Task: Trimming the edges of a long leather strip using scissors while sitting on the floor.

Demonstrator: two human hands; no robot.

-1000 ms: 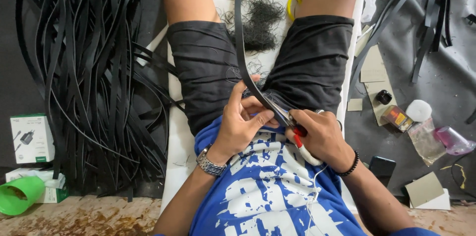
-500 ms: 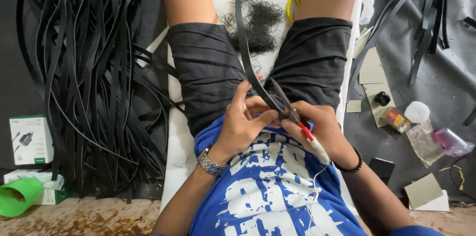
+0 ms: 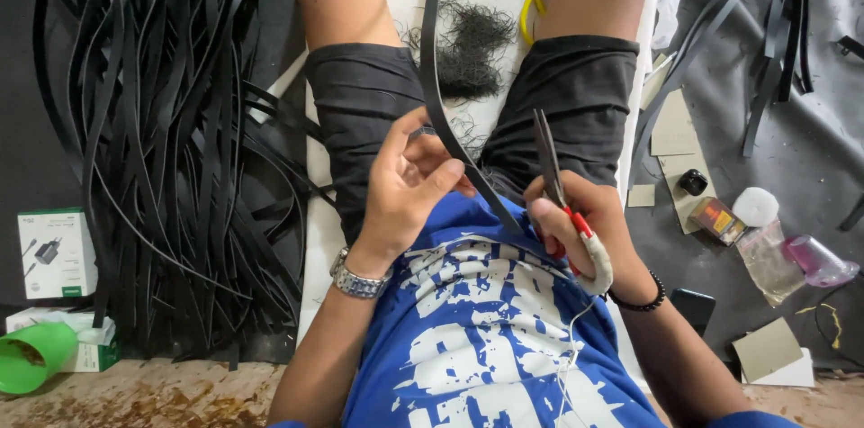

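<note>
In the middle of the frame, the left hand (image 3: 409, 189) pinches a long black strip (image 3: 436, 95). The right hand (image 3: 585, 221) holds scissors (image 3: 551, 167) with red handles, blades pointing up. A big pile of black strips (image 3: 171, 140) lies on the left side.

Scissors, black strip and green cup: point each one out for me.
scissors (image 3: 547, 158), head view, on the closed blades.
black strip (image 3: 430, 77), head view, on its flat length above the fingers.
green cup (image 3: 36, 356), head view, on its outer wall.

Black strip (image 3: 438, 77) beyond top edge
</note>
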